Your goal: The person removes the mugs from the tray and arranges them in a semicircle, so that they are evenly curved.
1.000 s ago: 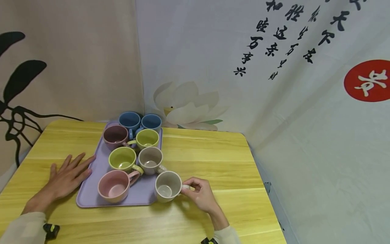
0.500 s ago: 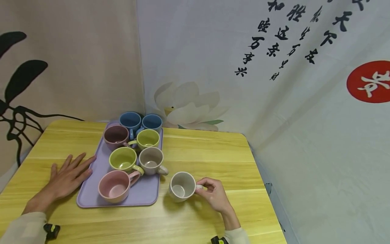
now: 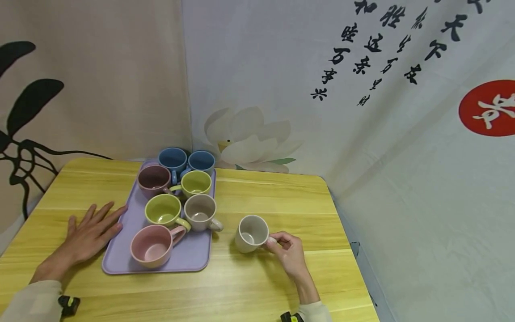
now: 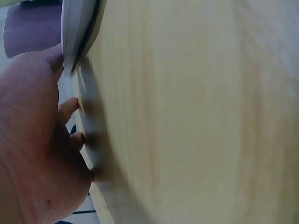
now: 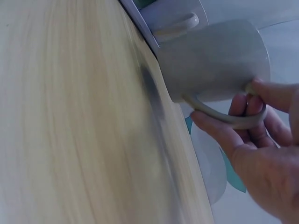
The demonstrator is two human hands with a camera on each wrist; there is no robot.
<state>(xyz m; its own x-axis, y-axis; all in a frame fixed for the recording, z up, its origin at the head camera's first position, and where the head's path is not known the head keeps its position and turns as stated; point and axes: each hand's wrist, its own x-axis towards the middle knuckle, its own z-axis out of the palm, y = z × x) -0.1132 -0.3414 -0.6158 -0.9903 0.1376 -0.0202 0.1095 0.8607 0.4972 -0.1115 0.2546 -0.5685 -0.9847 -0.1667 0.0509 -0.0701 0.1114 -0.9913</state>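
A light grey mug (image 3: 251, 235) hangs just above the table, right of the tray. My right hand (image 3: 287, 255) pinches its handle between thumb and fingers; the right wrist view shows the fingers through and around that handle (image 5: 229, 119). My left hand (image 3: 88, 235) lies with spread, straight fingers at the left edge of the lilac tray (image 3: 116, 259), fingertips touching its rim. On the tray stand a pink mug (image 3: 150, 246), another grey mug (image 3: 200, 212), two yellow-green mugs (image 3: 162, 210), a mauve mug (image 3: 154, 181) and two blue mugs (image 3: 172, 159).
The wooden table (image 3: 281, 201) extends right and in front of the tray. A fabric backdrop (image 3: 257, 67) with printed characters and a lotus stands behind the table and along its right side.
My right hand has carried the grey mug from the tray's front right corner to the right, then slightly away from me. The left hand stays in place.
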